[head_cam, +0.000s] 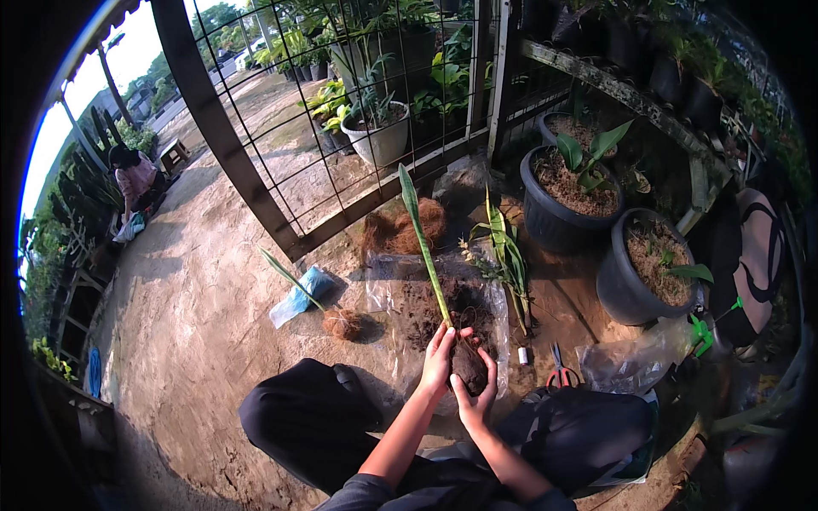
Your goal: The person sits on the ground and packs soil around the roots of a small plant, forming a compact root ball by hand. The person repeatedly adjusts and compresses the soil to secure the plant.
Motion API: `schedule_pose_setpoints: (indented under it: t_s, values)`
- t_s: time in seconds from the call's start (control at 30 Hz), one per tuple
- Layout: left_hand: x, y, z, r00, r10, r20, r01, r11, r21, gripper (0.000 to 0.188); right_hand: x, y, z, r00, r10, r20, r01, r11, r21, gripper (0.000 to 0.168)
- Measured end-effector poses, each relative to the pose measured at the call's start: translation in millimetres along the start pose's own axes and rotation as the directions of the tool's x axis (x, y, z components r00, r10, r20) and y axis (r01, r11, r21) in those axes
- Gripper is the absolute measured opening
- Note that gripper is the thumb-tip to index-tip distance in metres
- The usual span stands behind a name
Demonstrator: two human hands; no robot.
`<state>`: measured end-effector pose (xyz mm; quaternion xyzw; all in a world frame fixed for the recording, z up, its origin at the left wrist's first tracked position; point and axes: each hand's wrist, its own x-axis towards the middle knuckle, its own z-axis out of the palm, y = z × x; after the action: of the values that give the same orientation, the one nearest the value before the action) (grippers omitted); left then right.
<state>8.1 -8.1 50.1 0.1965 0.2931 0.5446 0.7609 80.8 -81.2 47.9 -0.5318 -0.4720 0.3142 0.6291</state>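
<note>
Both my hands hold a ball of dark soil (469, 367) at the foot of a long upright snake plant leaf (422, 236). My left hand (437, 359) closes around the leaf base and the ball's upper left side. From the right and below, my right hand (478, 397) cups the ball. Loose dark soil (418, 313) lies under it on a clear plastic sheet (380, 287). Coconut fibre (409, 227) is heaped beyond the sheet. To the left rests a fibre-wrapped root ball (342, 324) with a single leaf (291, 278) rising from it.
Right of the sheet lie cut variegated leaves (509, 255), a thread spool (523, 356), red-handled scissors (561, 370) and a clear plastic bag (632, 358). Black pots (617, 281) stand farther right. A blue bag (308, 287) sits left, a mesh gate (319, 160) ahead. Another person (135, 175) crouches far left.
</note>
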Motion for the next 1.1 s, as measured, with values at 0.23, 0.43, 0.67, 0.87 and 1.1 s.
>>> schedule_pose_setpoints:
  t_s: [0.23, 0.43, 0.67, 0.87, 1.1]
  values:
    - [11.4, 41.7, 22.7, 0.995, 0.075, -0.061, -0.070, 0.994, 0.081, 0.029, 27.4, -20.3, 26.1, 1.000, 0.018, -0.009, -0.016, 0.980, 0.199, 0.060]
    - [68.4, 83.0, -9.3, 0.996, 0.085, 0.003, -0.084, 0.989, 0.123, 0.053, 73.0, -3.8, 81.2, 0.999, -0.035, -0.035, 0.044, 0.951, 0.305, 0.054]
    - [61.9, 73.3, -50.9, 0.973, 0.065, -0.223, -0.048, 0.996, 0.081, 0.056, 74.3, 10.2, 101.3, 0.995, 0.098, 0.002, -0.092, 0.927, 0.364, 0.055]
    - [26.3, 50.5, -48.8, 0.992, 0.009, -0.123, -0.056, 0.920, -0.389, 0.054, 61.9, -11.4, 97.4, 0.963, 0.018, 0.268, -0.011, 1.000, -0.028, 0.066]
    - [29.1, 58.7, -59.9, 0.996, -0.024, -0.088, -0.020, 0.885, -0.466, 0.054, 85.6, -14.9, 96.1, 0.854, -0.311, 0.416, 0.470, 0.805, -0.363, 0.058]
